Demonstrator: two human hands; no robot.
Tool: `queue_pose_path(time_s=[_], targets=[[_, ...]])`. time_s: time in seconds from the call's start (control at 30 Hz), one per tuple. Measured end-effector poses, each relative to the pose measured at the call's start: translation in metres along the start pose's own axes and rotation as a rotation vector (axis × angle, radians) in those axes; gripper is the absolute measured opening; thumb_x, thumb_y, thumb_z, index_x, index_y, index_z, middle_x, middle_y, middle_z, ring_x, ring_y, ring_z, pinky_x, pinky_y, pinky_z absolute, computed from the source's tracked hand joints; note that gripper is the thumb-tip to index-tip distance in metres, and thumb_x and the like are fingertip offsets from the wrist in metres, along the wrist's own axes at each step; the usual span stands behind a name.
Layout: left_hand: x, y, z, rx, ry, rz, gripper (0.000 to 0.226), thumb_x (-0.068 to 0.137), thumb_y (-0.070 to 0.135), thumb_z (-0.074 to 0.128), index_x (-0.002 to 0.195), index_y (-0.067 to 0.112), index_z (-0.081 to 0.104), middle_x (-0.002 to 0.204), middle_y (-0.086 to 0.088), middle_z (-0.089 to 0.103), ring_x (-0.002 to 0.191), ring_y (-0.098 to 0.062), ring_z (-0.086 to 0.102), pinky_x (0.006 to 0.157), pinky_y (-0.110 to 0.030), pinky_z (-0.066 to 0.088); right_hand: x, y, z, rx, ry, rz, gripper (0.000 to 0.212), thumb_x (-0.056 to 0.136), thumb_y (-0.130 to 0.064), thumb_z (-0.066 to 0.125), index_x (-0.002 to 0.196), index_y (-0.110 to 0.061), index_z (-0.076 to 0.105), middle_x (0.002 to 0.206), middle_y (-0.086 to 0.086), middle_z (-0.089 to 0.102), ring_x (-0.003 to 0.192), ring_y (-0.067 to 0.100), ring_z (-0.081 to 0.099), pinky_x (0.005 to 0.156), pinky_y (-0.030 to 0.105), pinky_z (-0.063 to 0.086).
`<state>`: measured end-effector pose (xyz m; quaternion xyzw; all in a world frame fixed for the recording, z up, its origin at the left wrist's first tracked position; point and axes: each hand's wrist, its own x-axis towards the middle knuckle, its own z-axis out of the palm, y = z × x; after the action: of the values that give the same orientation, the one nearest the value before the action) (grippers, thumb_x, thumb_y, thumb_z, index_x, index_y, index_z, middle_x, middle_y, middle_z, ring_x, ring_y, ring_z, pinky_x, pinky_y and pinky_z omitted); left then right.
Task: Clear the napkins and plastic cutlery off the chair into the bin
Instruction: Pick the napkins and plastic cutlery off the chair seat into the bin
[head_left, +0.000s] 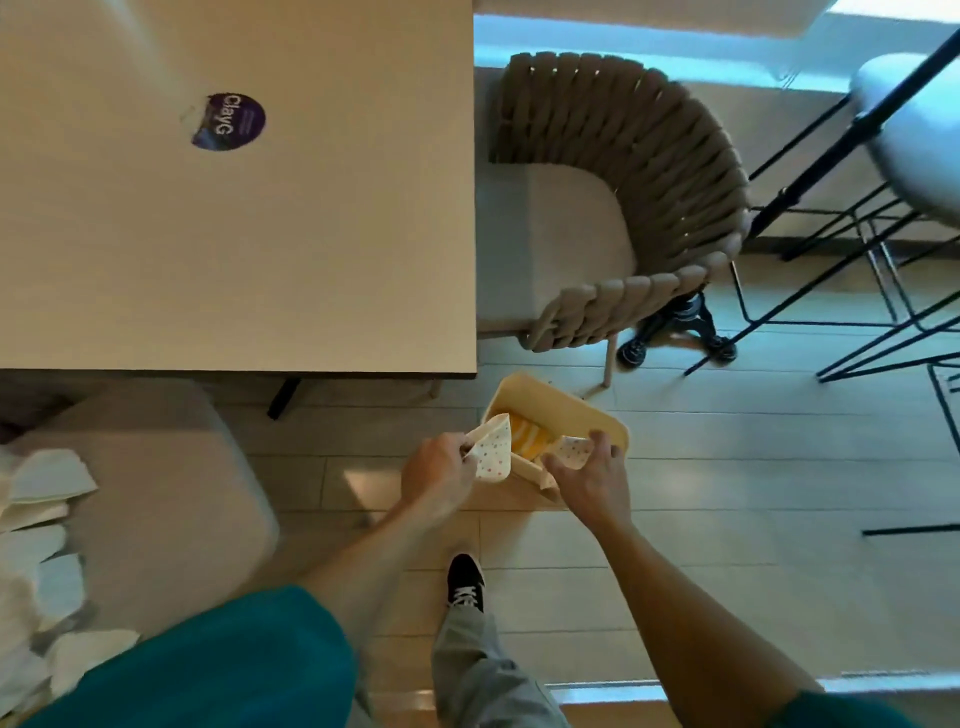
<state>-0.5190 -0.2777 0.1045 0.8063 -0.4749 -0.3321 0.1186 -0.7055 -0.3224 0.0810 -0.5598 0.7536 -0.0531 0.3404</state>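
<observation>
The left hand (439, 470) pinches a dotted napkin (491, 451) between curled fingers and holds it at the near left rim of the bin (608, 423). The right hand (589, 475) grips a second dotted napkin (574, 451) with its fingers curled round it, just over the bin's near right edge. The bin is a small beige box standing on the tiled floor (727, 467) beside the corner of the table (234, 234), and a yellow striped napkin (527, 439) already lies inside it. To the left, the chair (171, 493) with the pale cushion carries a heap of white napkins (41, 545) along its left side; any cutlery among them is too blurred to make out. A woven chair (623, 171) stands pushed in at the far side of the table, and a round purple sticker (228, 122) sits on the tabletop. A black shoe (465, 579) shows on the floor between the two forearms.
</observation>
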Motion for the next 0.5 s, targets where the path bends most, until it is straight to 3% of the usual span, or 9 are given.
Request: queue_pose_path(time_s=[0.2,0.33,0.5], targets=[[0.026,0.043,0.027,-0.047,-0.029,0.050,0.025,0.089,0.026,0.057,0.110,0.020,0.068,0.105,-0.004,0.071,0.086,-0.022,0.066,0.064,-0.030,0.055,0.030,0.019,-0.016,0.062,0.028,0.036,0.089,0.077,-0.046,0.071,0.146,-0.022,0.020,0.143,0.011,0.031,0.125,0.032,0.044,0.099,0.047,0.045],[0.042,0.054,0.040,-0.036,-0.055,0.058,0.026,0.091,0.027,0.057,0.114,0.018,0.066,0.110,-0.005,0.069,0.091,-0.020,0.066,0.058,-0.024,0.052,0.033,0.031,-0.015,0.074,-0.002,0.050,0.082,0.083,-0.038,0.066,0.148,-0.020,0.019,0.146,0.012,0.028,0.125,0.031,0.044,0.099,0.044,0.045],[0.054,0.051,0.050,-0.069,-0.133,0.073,0.039,0.086,0.024,0.064,0.124,0.026,0.058,0.122,-0.004,0.064,0.097,-0.020,0.064,0.071,-0.032,0.059,0.024,0.038,-0.007,0.049,-0.064,0.074,0.076,0.087,-0.031,0.061,0.148,-0.017,0.019,0.146,0.013,0.029,0.127,0.031,0.042,0.101,0.043,0.041]])
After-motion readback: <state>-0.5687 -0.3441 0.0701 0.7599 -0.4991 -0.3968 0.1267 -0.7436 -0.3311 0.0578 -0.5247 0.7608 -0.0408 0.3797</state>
